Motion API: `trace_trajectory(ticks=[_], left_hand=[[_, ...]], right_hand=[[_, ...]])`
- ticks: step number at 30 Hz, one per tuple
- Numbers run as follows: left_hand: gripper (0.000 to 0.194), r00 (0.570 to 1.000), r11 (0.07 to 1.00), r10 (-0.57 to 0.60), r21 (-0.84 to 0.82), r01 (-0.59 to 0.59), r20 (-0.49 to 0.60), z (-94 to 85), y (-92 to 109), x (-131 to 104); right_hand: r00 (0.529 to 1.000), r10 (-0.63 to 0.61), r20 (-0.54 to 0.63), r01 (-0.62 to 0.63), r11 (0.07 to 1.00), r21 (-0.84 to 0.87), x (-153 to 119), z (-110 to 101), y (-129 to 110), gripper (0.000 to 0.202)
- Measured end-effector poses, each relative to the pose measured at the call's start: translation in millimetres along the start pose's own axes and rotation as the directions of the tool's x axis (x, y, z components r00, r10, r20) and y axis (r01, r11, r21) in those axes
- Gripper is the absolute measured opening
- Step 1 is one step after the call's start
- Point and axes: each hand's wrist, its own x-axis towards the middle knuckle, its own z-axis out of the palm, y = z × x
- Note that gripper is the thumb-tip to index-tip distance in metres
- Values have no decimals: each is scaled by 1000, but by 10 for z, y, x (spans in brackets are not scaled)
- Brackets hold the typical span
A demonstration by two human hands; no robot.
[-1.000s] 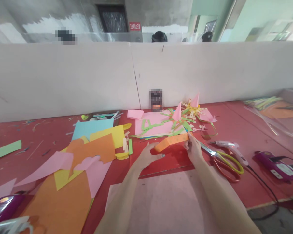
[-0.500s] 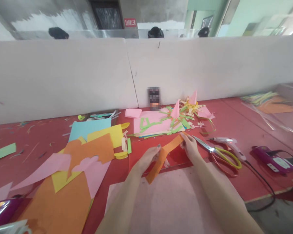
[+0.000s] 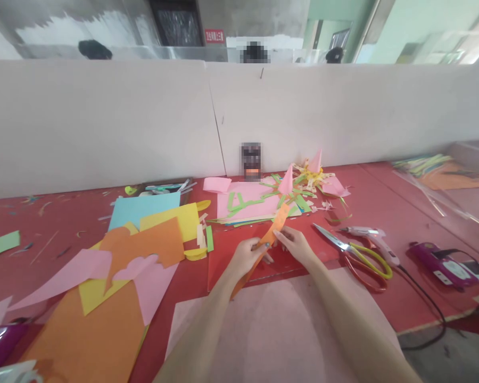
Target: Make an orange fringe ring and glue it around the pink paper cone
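Note:
Both my hands hold one long orange paper strip (image 3: 278,222) above a red sheet (image 3: 227,250) on the table. My left hand (image 3: 248,255) pinches the strip's lower part. My right hand (image 3: 296,244) grips it just above, close beside the left. The strip slants up and to the right, its top end near the pile of green and pink paper scraps (image 3: 279,199). Its lower end is hidden behind my left wrist.
Red-and-yellow-handled scissors (image 3: 359,254) lie just right of my hands, a white glue gun (image 3: 373,236) with a black cord beyond them. Loose coloured sheets (image 3: 143,239) cover the left. A purple device (image 3: 443,260) sits far right. A white partition (image 3: 223,117) closes the back.
The strip has swung from lying flat to slanting upright. My right hand slid left along it toward my left hand, and both hands now meet near its middle.

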Motion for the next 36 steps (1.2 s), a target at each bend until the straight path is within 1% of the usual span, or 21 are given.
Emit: trace_trajectory(ticks=[7,14,16,19,21,23,24,25,26,27,29,32,34,36], left_hand=[[29,998,999,-50,8,50,-23,15,-3,10],[29,1000,1000,0,-20,0,17,2,-38,8],[29,1000,999,5,-33,-4,11,-3,-59,26],[29,999,997,11,-77,-13,-31,-8,-90,66],[29,998,994,25,-103,-31,-62,-12,-98,81],[29,995,992,45,-114,-55,-90,-19,-93,80],[28,993,991,54,-114,-66,-100,-22,-89,76],[28,992,991,62,-114,-74,-110,-25,-84,72],[27,991,990,67,-115,-80,-117,-28,-80,68],[27,991,990,67,-117,-81,-118,-30,-78,66],[27,992,990,64,-121,-78,-111,-34,-77,66],[28,994,991,69,-108,-78,-85,-49,-84,68],[28,995,993,79,-77,-84,-69,-65,-91,68],[28,995,996,78,-41,-81,-62,-77,-96,69]], right_hand=[[999,39,-35,-39,999,4,30,-31,31,36],[998,38,-42,-37,999,25,0,-47,-3,38],[996,81,-33,-81,997,16,24,-30,5,43],[975,215,-59,-218,974,-65,90,46,-22,56],[948,300,-104,-315,930,-192,125,140,-85,63],[915,346,-209,-400,845,-354,129,255,-166,65],[895,338,-290,-436,798,-415,120,313,-200,65],[881,307,-361,-452,771,-448,105,364,-225,64],[876,272,-399,-448,767,-459,86,405,-237,62],[881,246,-405,-426,783,-452,68,433,-235,60],[915,194,-354,-334,858,-391,43,450,-199,54],[961,87,-262,-141,971,-192,44,420,-121,44],[968,38,-246,-54,997,-59,60,405,-93,42],[967,22,-255,-24,1000,-4,74,406,-92,41]])
